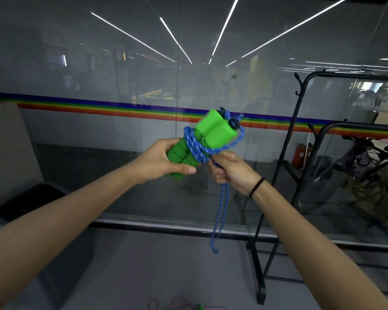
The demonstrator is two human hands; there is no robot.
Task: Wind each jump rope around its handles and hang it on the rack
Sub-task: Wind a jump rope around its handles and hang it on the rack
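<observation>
My left hand (pixel 164 161) grips the foam ends of two green jump rope handles (pixel 208 130) held side by side, pointing up and to the right. A blue rope (pixel 196 145) is coiled several times around their middle. My right hand (pixel 230 167) pinches the rope just below the coils, to the right of the handles. From that hand a doubled loop of rope (pixel 220 220) hangs down, its end free in the air. The black rack (pixel 300 135) stands at the right, an arm's length beyond my right hand.
A glass wall with a rainbow stripe (pixel 121 108) runs across in front. A second black rack (pixel 323 139) and a bicycle sit at the far right. Another rope with a green handle (pixel 199 306) lies on the grey floor at the bottom edge. A black object (pixel 31 198) stands at the left.
</observation>
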